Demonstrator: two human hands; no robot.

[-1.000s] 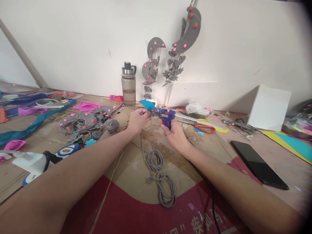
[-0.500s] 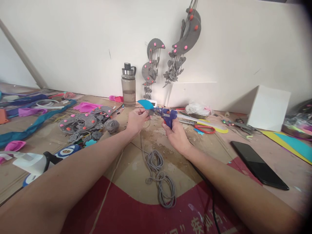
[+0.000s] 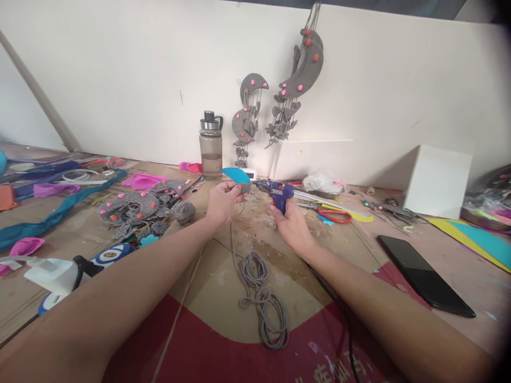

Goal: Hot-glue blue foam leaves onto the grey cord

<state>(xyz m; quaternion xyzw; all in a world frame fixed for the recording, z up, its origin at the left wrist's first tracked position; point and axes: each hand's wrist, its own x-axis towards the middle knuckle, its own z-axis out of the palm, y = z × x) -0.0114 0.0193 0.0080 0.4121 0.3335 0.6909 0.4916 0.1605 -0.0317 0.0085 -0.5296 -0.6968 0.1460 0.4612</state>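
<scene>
Pinched in the fingers of my left hand [image 3: 224, 202] is a blue crescent-shaped piece [image 3: 237, 174] with grey along its lower edge. Grey cord [image 3: 255, 268] runs down from that hand to loose coils on the cardboard. My right hand [image 3: 294, 226] is wrapped round the handle of a blue glue gun [image 3: 281, 194], a clear glue stick showing behind it. The gun's nozzle points left toward the blue piece, with a small gap between them. A ball of grey yarn [image 3: 183, 211] lies left of my left hand.
Left are grey felt crescents with pink dots [image 3: 130, 207], teal fabric [image 3: 59, 210] and a white plug [image 3: 51, 274]. A water bottle [image 3: 211, 151] stands behind. Red-handled scissors [image 3: 339, 215] and a phone [image 3: 425, 276] lie right. Grey hangings [image 3: 305, 69] hang against the white wall.
The glue gun's nozzle has drawn slightly right, away from the blue crescent piece, which my left hand still holds. The whole view has shifted, with the wall items lower in the frame.
</scene>
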